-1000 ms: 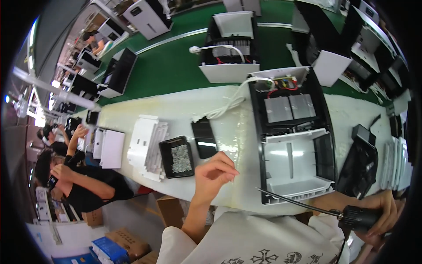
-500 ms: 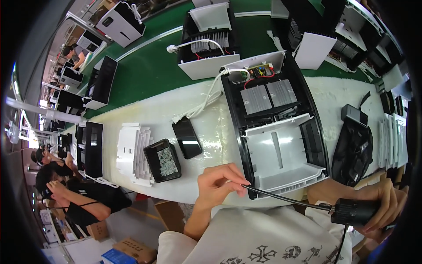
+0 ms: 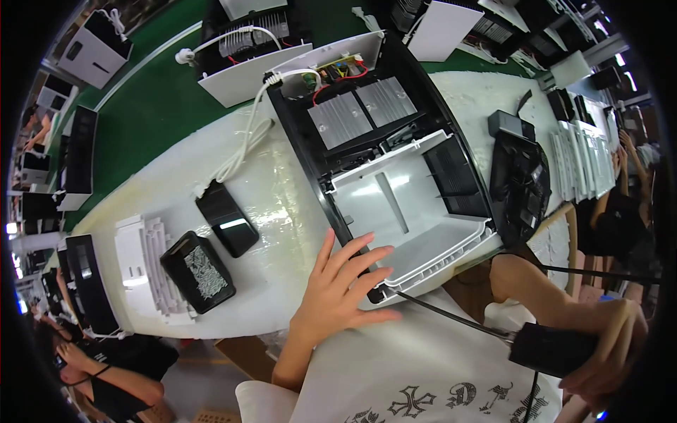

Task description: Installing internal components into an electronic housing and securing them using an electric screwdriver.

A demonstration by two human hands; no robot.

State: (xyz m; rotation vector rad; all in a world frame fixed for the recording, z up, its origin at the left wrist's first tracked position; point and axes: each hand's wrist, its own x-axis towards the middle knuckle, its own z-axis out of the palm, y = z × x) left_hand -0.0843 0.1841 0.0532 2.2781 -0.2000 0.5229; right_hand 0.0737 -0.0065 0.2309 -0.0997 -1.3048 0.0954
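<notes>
My right hand (image 3: 612,345) grips the black body of an electric screwdriver (image 3: 550,349) at the lower right. Its long thin shaft points left, and the tip is at the near left corner of an open appliance housing (image 3: 306,155); whether it touches a screw is too small to tell. My left hand (image 3: 330,299) is open with fingers spread over that same corner, holding nothing. The housing lies on its back, black outside, with a white inner compartment (image 3: 423,243), grey metal heat sinks (image 3: 338,121) and a small wired circuit board (image 3: 342,70).
Left of the housing are a dark phone (image 3: 224,211), a black tray (image 3: 182,280) of small screws and white plastic parts (image 3: 137,261). A white cable (image 3: 236,158) trails from the housing. Black parts (image 3: 518,183) lie to the right. More housings stand behind; other people work at both sides.
My left hand has let go of the screwdriver's tip and spread its fingers over the housing's corner. The screwdriver tip has come to that corner. The whole view has turned and shifted.
</notes>
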